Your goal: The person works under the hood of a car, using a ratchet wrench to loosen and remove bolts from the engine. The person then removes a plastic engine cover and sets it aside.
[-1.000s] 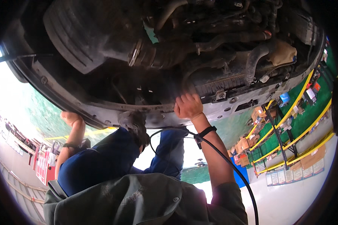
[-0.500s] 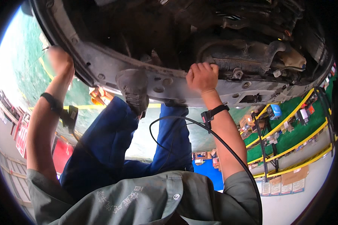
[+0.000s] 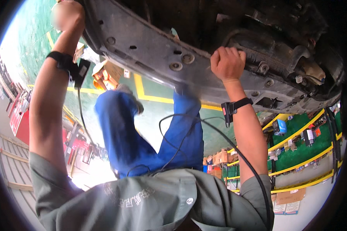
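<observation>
A big dark car bumper (image 3: pixel 150 48), dusty, with round holes along its lower panel, spans the upper part of the view. My left hand (image 3: pixel 68 16) is at its far left edge; the fingers are blurred and partly cut off by the frame. My right hand (image 3: pixel 228 63) has its fingers curled over the panel's inner lip, right of the middle. Beside that hand lie a dark ribbed part and a bent hose (image 3: pixel 302 54). Each wrist wears a strap with a small black device, the left one (image 3: pixel 81 73) trailing a cable.
My blue-trousered legs (image 3: pixel 123 127) stand below the bumper. An opened carton (image 3: pixel 111 73) sits on the green floor at left. Yellow-edged shelves (image 3: pixel 297 138) with boxes line the right. A black cable (image 3: pixel 235 148) loops across my body.
My shoe has come off the bumper panel and dropped lower left. The bumper has shifted in view, its left end rising. My left hand has gone up, my right hand rightward and slightly up.
</observation>
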Motion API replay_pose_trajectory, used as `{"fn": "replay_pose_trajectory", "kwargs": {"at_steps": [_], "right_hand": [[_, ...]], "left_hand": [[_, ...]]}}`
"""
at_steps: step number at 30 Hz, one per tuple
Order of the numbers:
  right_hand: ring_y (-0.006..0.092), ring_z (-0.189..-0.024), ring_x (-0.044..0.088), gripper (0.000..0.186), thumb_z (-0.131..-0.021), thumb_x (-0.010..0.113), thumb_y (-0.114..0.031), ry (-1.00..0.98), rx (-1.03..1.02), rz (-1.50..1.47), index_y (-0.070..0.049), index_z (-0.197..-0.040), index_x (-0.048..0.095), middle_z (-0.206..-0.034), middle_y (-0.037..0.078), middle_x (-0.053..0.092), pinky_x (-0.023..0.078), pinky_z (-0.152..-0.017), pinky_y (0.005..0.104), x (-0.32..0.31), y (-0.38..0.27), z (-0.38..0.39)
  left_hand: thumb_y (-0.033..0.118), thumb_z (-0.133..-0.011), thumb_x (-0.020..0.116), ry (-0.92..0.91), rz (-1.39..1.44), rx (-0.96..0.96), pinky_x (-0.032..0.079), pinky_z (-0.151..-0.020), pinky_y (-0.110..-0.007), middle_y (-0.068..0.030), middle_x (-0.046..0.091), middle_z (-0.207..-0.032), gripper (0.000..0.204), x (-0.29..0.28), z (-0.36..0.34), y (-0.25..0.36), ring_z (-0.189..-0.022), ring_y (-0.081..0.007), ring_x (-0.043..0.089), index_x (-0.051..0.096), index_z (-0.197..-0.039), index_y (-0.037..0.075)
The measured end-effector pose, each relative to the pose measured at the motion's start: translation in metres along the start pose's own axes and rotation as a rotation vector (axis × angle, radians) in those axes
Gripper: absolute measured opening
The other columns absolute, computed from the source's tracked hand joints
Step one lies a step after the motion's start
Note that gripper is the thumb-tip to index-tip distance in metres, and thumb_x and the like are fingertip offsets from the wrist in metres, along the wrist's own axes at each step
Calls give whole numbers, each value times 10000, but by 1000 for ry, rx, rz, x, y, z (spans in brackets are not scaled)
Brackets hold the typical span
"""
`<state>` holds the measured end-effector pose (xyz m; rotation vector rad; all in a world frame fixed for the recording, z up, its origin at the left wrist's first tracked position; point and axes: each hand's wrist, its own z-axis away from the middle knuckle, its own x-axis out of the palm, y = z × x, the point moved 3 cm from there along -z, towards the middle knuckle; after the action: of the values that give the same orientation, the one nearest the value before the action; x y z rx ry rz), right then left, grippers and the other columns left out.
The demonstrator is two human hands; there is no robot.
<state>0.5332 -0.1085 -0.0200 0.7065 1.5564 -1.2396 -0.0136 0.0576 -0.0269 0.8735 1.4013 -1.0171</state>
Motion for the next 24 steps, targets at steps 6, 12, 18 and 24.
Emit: {"fn": "replay_pose_trajectory", "kwargs": {"at_steps": [6,12,18,24], "right_hand": [[250,-747,606,216,-885,644,-229,76,77,54,-129,-701,590,-711,28,614,416,-685,402,4,-5,13],[285,-779,626,271,-944,633,-246,238,174,65,-127,-707,580,-717,35,607,445,-660,450,7,-15,28],[342,-802,618,325,-979,645,-287,340,130,47,-90,-729,578,-736,78,627,448,-725,484,14,-15,38],[395,-944,646,311,-1007,608,-345,417,137,140,-70,-870,658,-870,140,701,492,-835,503,27,-3,46]], "left_hand": [[424,-1046,433,-172,121,-558,472,-1093,-522,-283,622,-1386,600,-37,13,51,-1277,-376,635,515,-1449,-14],[400,-1054,433,19,368,-425,470,-968,-480,-237,615,-1249,505,-62,29,64,-1154,-331,613,584,-1302,-14],[412,-1060,451,102,507,-189,448,-852,-437,-175,593,-1109,456,-63,50,48,-1011,-274,584,590,-1216,7],[425,-1066,470,245,666,55,426,-736,-395,-113,572,-969,422,-85,95,34,-868,-217,556,596,-1131,28]]}}
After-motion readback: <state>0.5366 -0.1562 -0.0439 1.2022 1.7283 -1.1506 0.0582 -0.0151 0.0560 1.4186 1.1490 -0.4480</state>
